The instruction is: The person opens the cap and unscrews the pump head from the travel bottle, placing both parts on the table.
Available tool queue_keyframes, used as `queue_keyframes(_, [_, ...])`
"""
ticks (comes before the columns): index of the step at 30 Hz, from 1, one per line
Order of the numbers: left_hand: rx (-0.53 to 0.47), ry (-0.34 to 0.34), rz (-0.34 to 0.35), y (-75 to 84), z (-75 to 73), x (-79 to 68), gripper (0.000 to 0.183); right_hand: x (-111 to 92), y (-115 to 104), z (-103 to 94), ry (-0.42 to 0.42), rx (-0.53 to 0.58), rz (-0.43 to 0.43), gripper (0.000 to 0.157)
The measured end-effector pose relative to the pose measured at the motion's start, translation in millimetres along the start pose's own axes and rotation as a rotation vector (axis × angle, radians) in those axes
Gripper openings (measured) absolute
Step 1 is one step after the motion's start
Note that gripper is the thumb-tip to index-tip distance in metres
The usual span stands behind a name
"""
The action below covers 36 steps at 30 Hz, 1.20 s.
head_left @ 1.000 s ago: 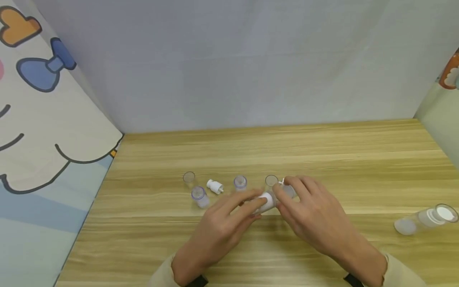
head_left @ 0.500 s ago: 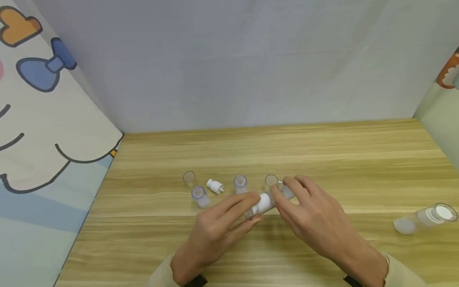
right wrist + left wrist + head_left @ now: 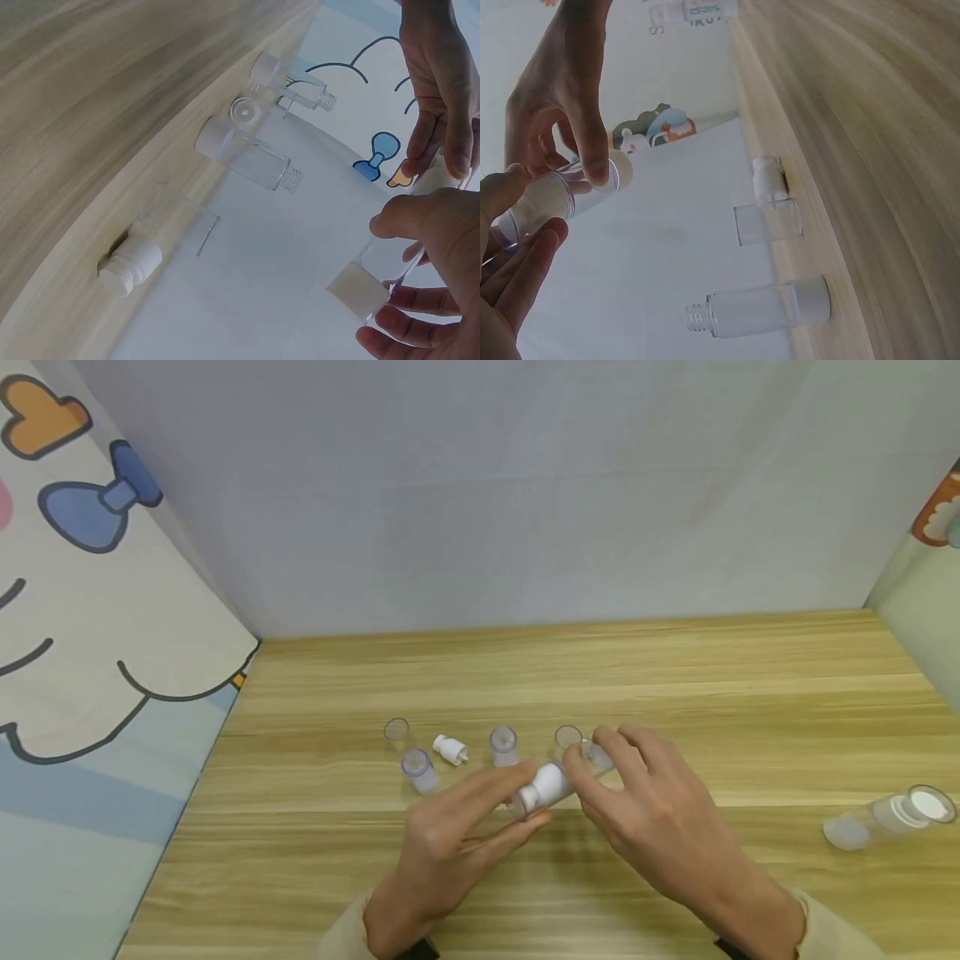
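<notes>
A clear pump bottle (image 3: 549, 787) with a white collar and pump under a see-through cap is held tilted between both hands above the table. Its white base (image 3: 358, 291) shows at the lower end in the right wrist view. My left hand (image 3: 453, 839) pinches the capped end, thumb below and fingers above. Around the clear lower body, the fingers and thumb of my right hand (image 3: 648, 806) grip the bottle. Beyond the right fingers stand an empty clear cap (image 3: 567, 740) and a loose white pump head (image 3: 132, 264), the latter partly hidden in the head view.
Two open clear bottles (image 3: 504, 745) (image 3: 420, 772) stand left of centre. Near them are another loose white pump head (image 3: 450, 749) and a clear cap (image 3: 396, 732). An assembled pump bottle (image 3: 888, 818) stands at the far right. A pale cloth wall (image 3: 525, 510) rises behind the table.
My left fingers have slid down and left along the held bottle and spread, so more of its capped end shows. My right hand keeps its grip and has barely moved.
</notes>
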<state>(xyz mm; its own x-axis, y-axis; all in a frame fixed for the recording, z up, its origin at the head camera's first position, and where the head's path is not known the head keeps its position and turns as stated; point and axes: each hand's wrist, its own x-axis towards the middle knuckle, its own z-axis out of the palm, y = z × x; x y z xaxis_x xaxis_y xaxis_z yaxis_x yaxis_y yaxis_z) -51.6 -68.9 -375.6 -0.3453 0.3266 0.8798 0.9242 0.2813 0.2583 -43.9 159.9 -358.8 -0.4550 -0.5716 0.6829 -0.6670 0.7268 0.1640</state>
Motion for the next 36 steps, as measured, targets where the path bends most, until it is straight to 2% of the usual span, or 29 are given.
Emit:
queue_keyframes(6, [-0.035, 0.029, -0.071, 2.5, -2.1, -0.8, 0.035, 5, -7, 2.4, 0.098, -0.025, 0.007, 0.030])
queue_keyframes(10, [-0.101, 0.054, -0.164, 5.6, -1.2, -0.6, 0.037, 5, -10, 2.9, 0.123, -0.038, 0.020, 0.029])
queue_keyframes(12, [-0.142, 0.066, -0.233, 7.6, -0.9, -0.6, 0.037, 6, -11, 3.2, 0.140, -0.044, 0.023, 0.028])
queue_keyframes(14, [-0.191, 0.076, -0.334, 9.9, -0.8, -0.5, 0.037, 7, -12, 3.7, 0.161, -0.057, 0.023, 0.028])
queue_keyframes(20, [-0.382, 0.090, -0.789, 13.3, -3.9, 1.9, 0.027, 8, -15, 3.3, 0.192, -0.067, 0.032, 0.027])
queue_keyframes(22, [-0.423, 0.083, -0.859, 12.8, -5.8, 2.8, 0.026, 8, -15, 2.6, 0.185, -0.059, 0.037, 0.029])
queue_keyframes(24, [-0.439, 0.067, -0.875, 12.0, -7.8, 2.5, 0.026, 7, -15, 1.7, 0.170, -0.053, 0.039, 0.032])
queue_keyframes(26, [-0.445, 0.043, -0.848, 11.1, -9.5, 0.9, 0.027, 7, -14, 0.7, 0.159, -0.042, 0.038, 0.035])
queue_keyframes(29, [-0.446, 0.007, -0.759, 8.6, -11.4, -2.1, 0.028, 5, -13, -1.3, 0.137, -0.023, 0.034, 0.037])
queue_keyframes(33, [-0.402, -0.043, -0.587, 3.2, -13.1, -5.1, 0.029, 1, -11, -3.2, 0.118, 0.011, 0.022, 0.039])
queue_keyframes(36, [-0.395, -0.072, -0.511, -0.9, -17.5, -4.9, 0.031, -1, -7, -4.4, 0.110, 0.036, 0.026, 0.036])
